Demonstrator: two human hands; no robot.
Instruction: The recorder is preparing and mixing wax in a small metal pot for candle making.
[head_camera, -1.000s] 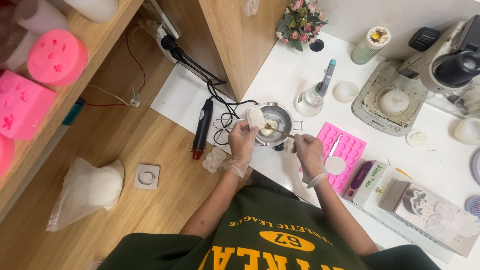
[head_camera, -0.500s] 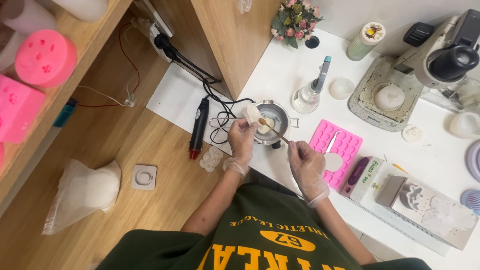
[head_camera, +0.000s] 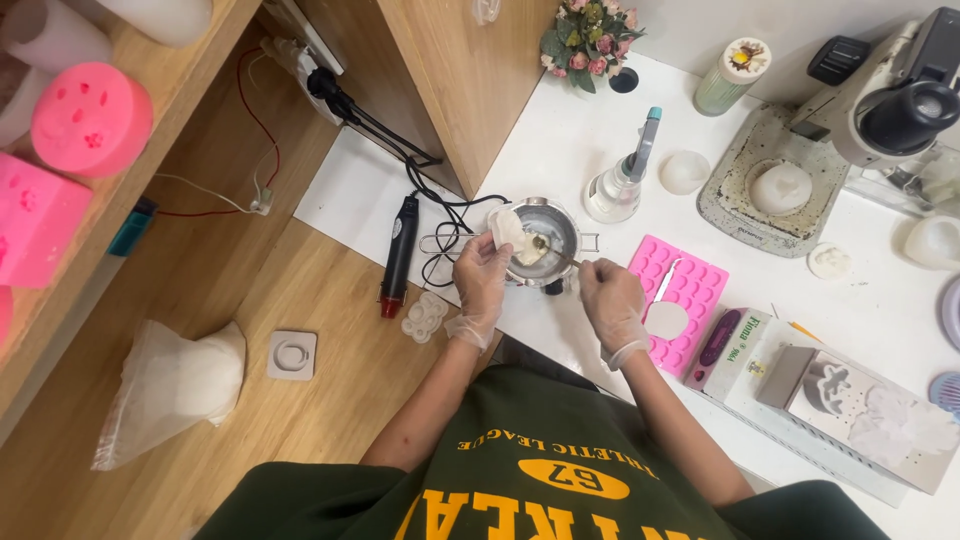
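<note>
i saw both hands in thin, clear, crinkled gloves at the near edge of the white table (head_camera: 560, 150). the left hand (head_camera: 480, 285) had its grip closed on a soft, crumpled white lump (head_camera: 507, 228), pinched at the rim of a small round metal pot (head_camera: 560, 225). the right hand (head_camera: 612, 305) had its grip closed around a slim stick (head_camera: 560, 256) whose tip reached into the pot. inside the pot lay a pale, creamy mass; i could not tell whether it was solid or melted. the pot was shiny steel with small side handles and stood close to the table's near edge, between the two hands.

just right of the pot lay a flat pink mould tray (head_camera: 680, 305) with rows of small round cavities, rubbery looking, with a white disc and a thin tool on it. behind the pot stood a clear glass bottle (head_camera: 615, 190) with a tall pump top. towards the far edge sat a small bunch of pink flowers (head_camera: 588, 45). near the left edge of the table lay a black and red heat tool (head_camera: 398, 255), its cable coiled beside the pot. at the right corner rested a flat grey box (head_camera: 850, 400) with white shapes on it.
</note>
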